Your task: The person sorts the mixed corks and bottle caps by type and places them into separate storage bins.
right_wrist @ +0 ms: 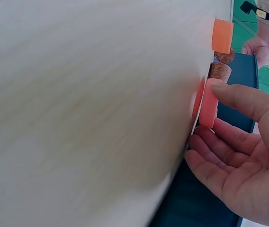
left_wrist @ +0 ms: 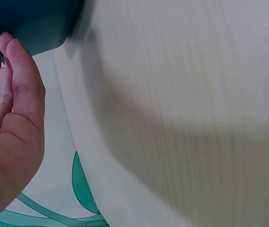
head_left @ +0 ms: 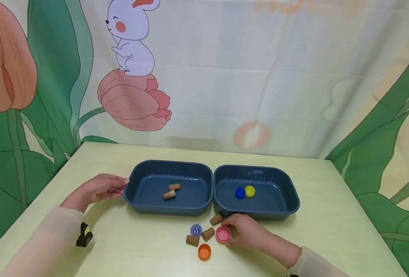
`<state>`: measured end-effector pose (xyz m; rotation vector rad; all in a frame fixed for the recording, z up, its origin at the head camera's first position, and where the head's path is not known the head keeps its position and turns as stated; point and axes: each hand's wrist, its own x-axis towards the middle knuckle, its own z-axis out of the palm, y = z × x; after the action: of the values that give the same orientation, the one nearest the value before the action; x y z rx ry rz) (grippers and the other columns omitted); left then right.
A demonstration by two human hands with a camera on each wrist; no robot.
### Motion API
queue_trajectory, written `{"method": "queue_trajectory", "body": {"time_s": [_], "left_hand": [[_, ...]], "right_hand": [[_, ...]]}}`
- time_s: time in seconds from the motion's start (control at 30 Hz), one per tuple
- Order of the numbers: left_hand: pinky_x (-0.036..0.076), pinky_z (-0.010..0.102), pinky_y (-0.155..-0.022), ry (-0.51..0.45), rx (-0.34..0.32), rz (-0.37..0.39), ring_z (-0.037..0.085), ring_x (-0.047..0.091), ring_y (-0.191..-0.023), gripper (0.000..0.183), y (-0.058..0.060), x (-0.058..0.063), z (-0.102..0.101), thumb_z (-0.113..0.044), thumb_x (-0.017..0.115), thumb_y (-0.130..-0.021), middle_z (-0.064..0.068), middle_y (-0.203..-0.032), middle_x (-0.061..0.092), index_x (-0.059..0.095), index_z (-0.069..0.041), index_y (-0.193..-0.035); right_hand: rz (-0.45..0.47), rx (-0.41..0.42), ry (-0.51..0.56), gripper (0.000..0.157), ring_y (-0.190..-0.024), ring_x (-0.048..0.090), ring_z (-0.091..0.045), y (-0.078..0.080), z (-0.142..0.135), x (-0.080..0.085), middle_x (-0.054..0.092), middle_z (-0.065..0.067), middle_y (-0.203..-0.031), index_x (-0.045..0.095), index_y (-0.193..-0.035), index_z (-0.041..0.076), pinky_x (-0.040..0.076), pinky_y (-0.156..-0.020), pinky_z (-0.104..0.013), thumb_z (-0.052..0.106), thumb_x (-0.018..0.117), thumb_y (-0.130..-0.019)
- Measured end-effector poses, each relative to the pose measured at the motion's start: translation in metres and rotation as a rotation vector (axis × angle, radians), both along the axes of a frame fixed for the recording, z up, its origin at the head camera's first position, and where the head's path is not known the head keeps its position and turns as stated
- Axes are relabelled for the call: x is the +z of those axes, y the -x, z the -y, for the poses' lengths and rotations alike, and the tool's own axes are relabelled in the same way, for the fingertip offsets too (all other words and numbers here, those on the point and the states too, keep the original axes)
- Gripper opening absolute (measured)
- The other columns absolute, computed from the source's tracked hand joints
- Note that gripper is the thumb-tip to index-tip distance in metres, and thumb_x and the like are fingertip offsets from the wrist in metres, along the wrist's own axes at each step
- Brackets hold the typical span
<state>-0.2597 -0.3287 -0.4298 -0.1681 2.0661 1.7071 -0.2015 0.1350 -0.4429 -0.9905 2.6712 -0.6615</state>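
Pinched between thumb and fingers of the right hand [head_left: 246,231]: that's the pink cap [head_left: 223,234], open side up, just in front of the right tray [head_left: 270,198]. Head view also has the left hand [head_left: 104,188] touching the end of the left tray [head_left: 170,211]. Looks to me like picking up the cap is the step, and imo straight up beats dragging, since one cork [head_left: 208,234] is right beside it and another cork [head_left: 216,219] is near too. Easy to bump.

Left wrist view: fingertips on the tray's outer wall, but can't tell if they're gripping the rim or just resting there. Light pressure should be plenty.

Right wrist view: thumb's on the cap, fingers at its other side. Can't tell if it's off the table [right_wrist: 87,109] tbh. I'd squeeze gently so it doesn't squirt out.
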Motion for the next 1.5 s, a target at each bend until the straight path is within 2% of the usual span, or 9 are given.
{"method": "queue_trajectory", "body": {"time_s": [0.27, 0.47, 0.7, 1.0, 1.17, 1.5], "left_hand": [[0.063, 0.019, -0.074, 0.007, 0.004, 0.012, 0.004, 0.070, -0.074, 0.022, 0.001, -0.002, 0.000, -0.017, 0.057, -0.105, -0.008, -0.082, 0.074, 0.071, -0.004, -0.115], [0.063, 0.019, -0.074, 0.006, 0.003, 0.009, 0.004, 0.070, -0.074, 0.023, 0.000, 0.000, -0.001, -0.017, 0.057, -0.105, -0.008, -0.082, 0.074, 0.070, -0.003, -0.117], [0.063, 0.019, -0.074, 0.002, 0.007, 0.013, 0.004, 0.070, -0.073, 0.029, -0.001, 0.003, -0.002, -0.016, 0.056, -0.106, -0.008, -0.081, 0.074, 0.066, 0.004, -0.125], [0.063, 0.019, -0.074, 0.001, 0.003, 0.010, 0.004, 0.070, -0.073, 0.027, -0.001, 0.004, -0.003, -0.016, 0.056, -0.106, -0.008, -0.081, 0.074, 0.067, 0.002, -0.122], [0.063, 0.019, -0.074, 0.005, 0.002, 0.011, 0.004, 0.070, -0.073, 0.028, -0.001, 0.003, -0.003, -0.017, 0.056, -0.106, -0.008, -0.081, 0.074, 0.066, 0.003, -0.123], [0.063, 0.019, -0.074, 0.002, -0.003, 0.017, 0.004, 0.070, -0.073, 0.020, 0.000, 0.002, -0.001, -0.017, 0.056, -0.106, -0.008, -0.081, 0.074, 0.071, -0.006, -0.113]], "right_hand": [[0.006, -0.019, 0.010, 0.037, -0.095, 0.068, -0.022, -0.001, -0.003, 0.004, 0.077, -0.007, -0.106, 0.074, -0.110, 0.002, 0.059, -0.093, -0.037, 0.007, 0.085, -0.075], [0.035, -0.035, -0.003, 0.042, -0.100, 0.068, -0.026, -0.004, -0.010, 0.008, 0.075, -0.013, -0.114, 0.072, -0.117, -0.001, 0.059, -0.096, -0.042, 0.009, 0.084, -0.078], [0.045, -0.048, 0.015, 0.037, -0.095, 0.067, -0.020, -0.008, -0.022, 0.013, 0.075, -0.007, -0.107, 0.073, -0.114, 0.002, 0.060, -0.090, -0.035, 0.012, 0.084, -0.080], [0.129, -0.096, 0.031, 0.038, -0.096, 0.067, -0.021, -0.014, -0.035, 0.014, 0.075, -0.006, -0.107, 0.072, -0.115, 0.002, 0.060, -0.087, -0.033, 0.014, 0.085, -0.081], [0.119, -0.098, 0.034, 0.038, -0.097, 0.068, -0.020, -0.016, -0.041, 0.017, 0.075, -0.005, -0.107, 0.073, -0.115, 0.003, 0.060, -0.086, -0.030, 0.015, 0.085, -0.081], [0.120, -0.080, 0.054, 0.039, -0.095, 0.069, -0.018, -0.017, -0.057, 0.031, 0.076, -0.004, -0.109, 0.073, -0.116, 0.004, 0.059, -0.082, -0.028, 0.020, 0.085, -0.082]]}}
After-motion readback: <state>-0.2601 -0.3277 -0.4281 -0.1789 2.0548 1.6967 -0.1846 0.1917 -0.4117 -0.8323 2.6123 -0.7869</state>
